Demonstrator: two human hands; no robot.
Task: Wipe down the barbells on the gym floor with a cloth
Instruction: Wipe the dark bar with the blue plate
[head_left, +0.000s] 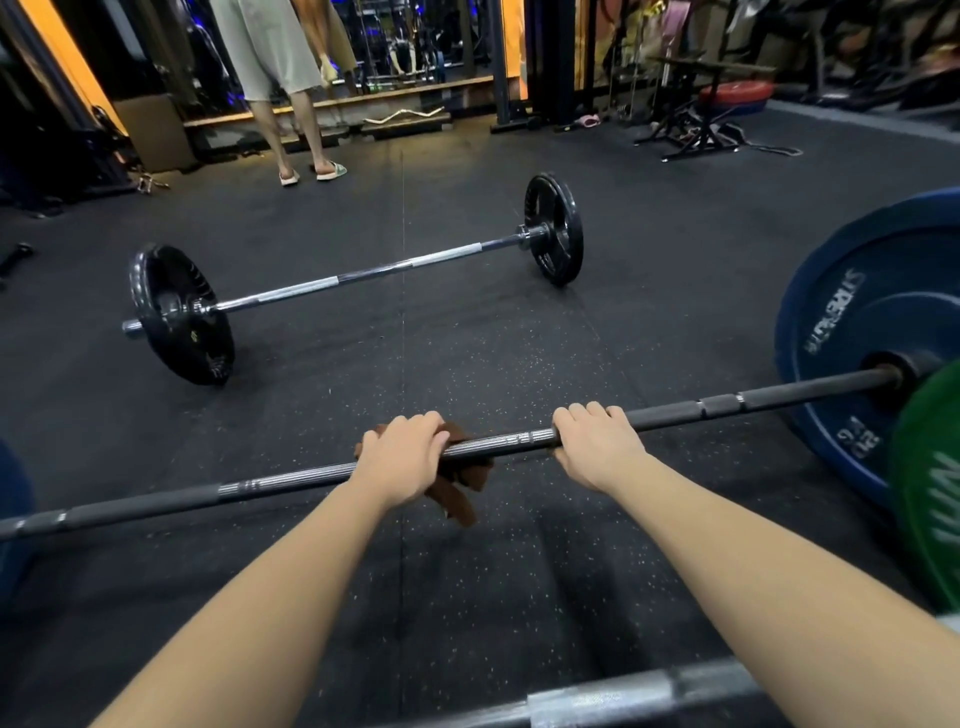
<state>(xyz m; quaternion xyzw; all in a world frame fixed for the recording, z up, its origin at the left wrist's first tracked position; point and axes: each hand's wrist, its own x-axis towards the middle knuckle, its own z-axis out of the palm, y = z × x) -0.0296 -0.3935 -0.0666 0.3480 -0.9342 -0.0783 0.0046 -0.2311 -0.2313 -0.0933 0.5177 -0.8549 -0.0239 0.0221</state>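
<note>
A dark barbell bar (753, 401) runs across the view from lower left to a blue plate (852, 332) at the right. My left hand (402, 460) grips a brown cloth (462, 483) wrapped round the bar near its middle; the cloth's loose ends hang below. My right hand (597, 447) grips the bare bar just to the right of the cloth. A second barbell (363, 274) with a chrome bar and black plates lies farther away on the floor.
A green plate (935, 493) stands at the right edge, and a third bar (623, 696) crosses the bottom. A person in sandals (291, 114) stands at the back by a mirror. A rack and bench (701, 104) stand at back right on the black rubber floor (467, 338).
</note>
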